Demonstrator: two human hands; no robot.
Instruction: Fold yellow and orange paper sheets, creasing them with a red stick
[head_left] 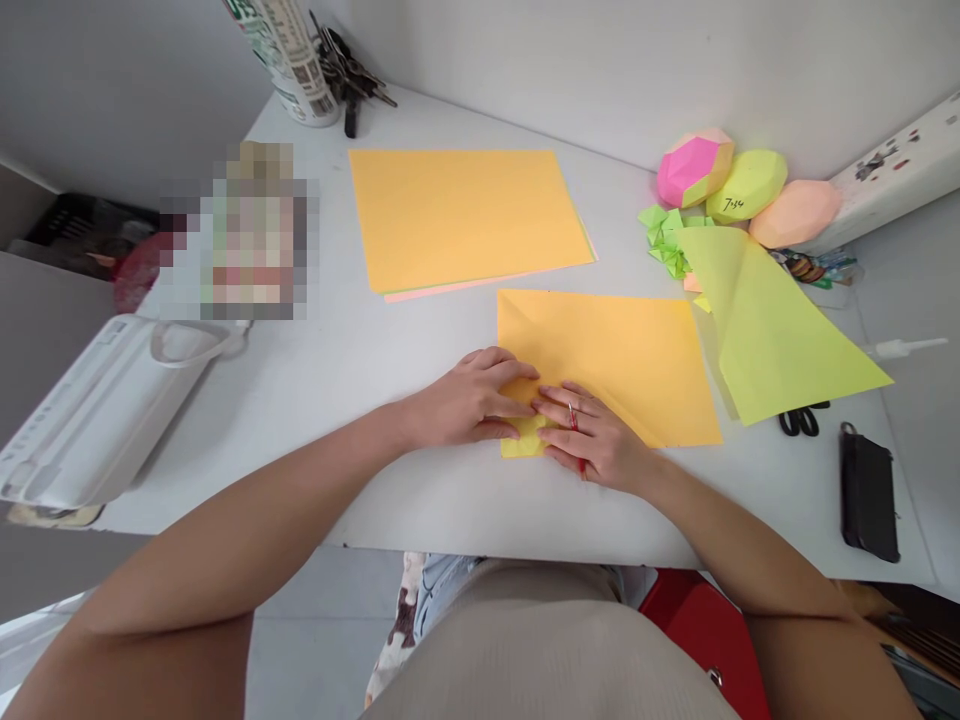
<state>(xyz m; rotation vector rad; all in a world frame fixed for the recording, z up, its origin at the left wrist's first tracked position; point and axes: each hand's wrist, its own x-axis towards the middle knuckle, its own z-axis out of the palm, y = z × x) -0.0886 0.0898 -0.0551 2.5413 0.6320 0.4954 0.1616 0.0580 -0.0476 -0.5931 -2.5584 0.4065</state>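
Observation:
An orange sheet of paper (637,350) lies on the white table in front of me. At its lower left, a small yellow piece of paper (523,445) shows beneath my fingertips. My left hand (476,398) rests on the sheet's left edge, fingers spread and flat. From the right, my right hand (596,435), with rings on it, presses down on the papers, its fingers apart. The fingertips of both hands nearly meet over the yellow piece, and they cover part of it.
A stack of orange sheets (465,215) lies behind. At right are a yellow-green sheet (780,330), faceted paper shapes (746,185), black scissor handles (799,421) and a black case (868,492). A white device (112,410) sits left; a canister (296,65) and keys (349,70) stand behind.

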